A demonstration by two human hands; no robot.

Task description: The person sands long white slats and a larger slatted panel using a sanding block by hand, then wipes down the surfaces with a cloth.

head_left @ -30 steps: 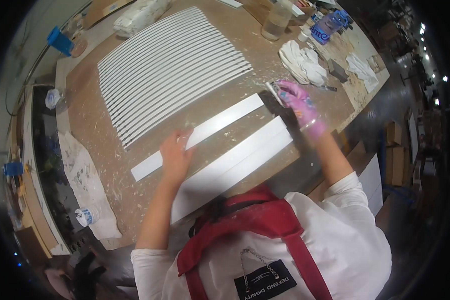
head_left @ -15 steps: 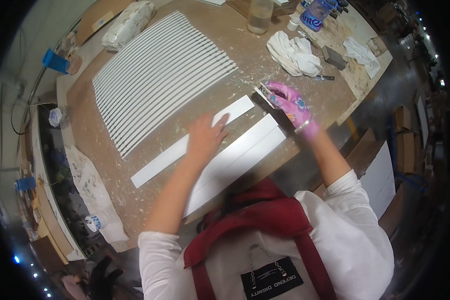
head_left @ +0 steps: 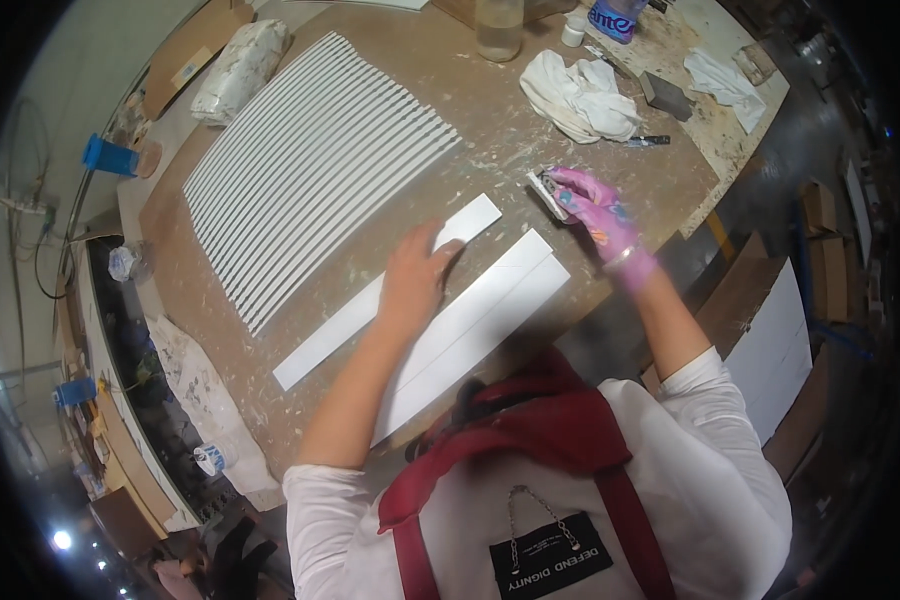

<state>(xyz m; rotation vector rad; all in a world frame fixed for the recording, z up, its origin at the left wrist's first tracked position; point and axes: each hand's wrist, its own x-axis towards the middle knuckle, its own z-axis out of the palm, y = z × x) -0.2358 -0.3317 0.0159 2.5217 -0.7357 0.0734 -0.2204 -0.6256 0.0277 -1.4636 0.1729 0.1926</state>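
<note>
My bare left hand lies across a narrow white strip, its thumb spread from the fingers. Nearer to me are two wider white boards, lying edge to edge under my left forearm. My right hand, in a pink flowered glove, is closed on a small flat scraper-like tool with a white edge. That tool is off the right ends of the strip and boards, touching neither. Beyond the left hand, many thin white slats lie side by side in a wide row.
Past my right hand lie a crumpled white cloth, a grey block and a dark-handled tool. A jar of cloudy liquid stands at the back. At far left are a wrapped bundle and a blue cup.
My right hand and its tool have drawn slightly right, away from the strip's end. The left hand stays on the strip. The whole view has shifted a little.
</note>
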